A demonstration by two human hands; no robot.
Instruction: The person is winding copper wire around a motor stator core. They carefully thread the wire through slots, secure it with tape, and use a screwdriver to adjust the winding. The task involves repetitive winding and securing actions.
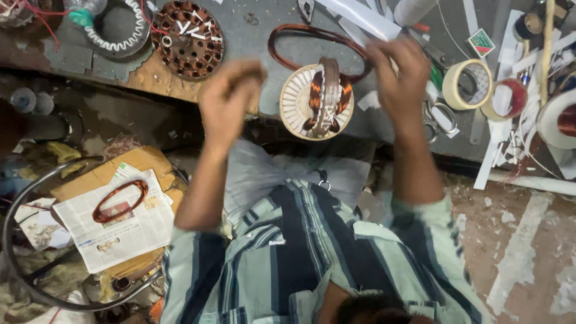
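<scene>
Lying nearest: from my remote seat, a newspaper (129, 225) on the floor by the person's knee, with a small copper coil (120, 201) resting on it and a big metal hoop (12, 210) curving round the left.
Left hands side: the left hand (231, 99) is raised and curled into a loose fist just short of the table (264, 42). It is blurred, and I cannot tell whether anything is pinched in it.
Right hands side: the right hand (399, 72) has its fingers bent and closed on the right end of the copper loop (312, 33).
Wound piece: a round white slotted core (297, 99) sits at the table's near edge, between the two hands.
Loop's place: on the table just behind the white core, its right end up in the right hand.
Step, as I judge it: the loop is being handled above the part-wound core and is not yet seated in it.
Next move calls for: both hands steadying the loop without kinking its strands.
Holder one: the white core carries copper windings (315, 96) across its middle, under a pale band.
Holder two: farther off, a brown slotted core (187, 39) holds a few white paper slips (192, 29).
Far right: a tape roll (467, 84), scissors (441, 117) and loose white strips (498, 156).
</scene>
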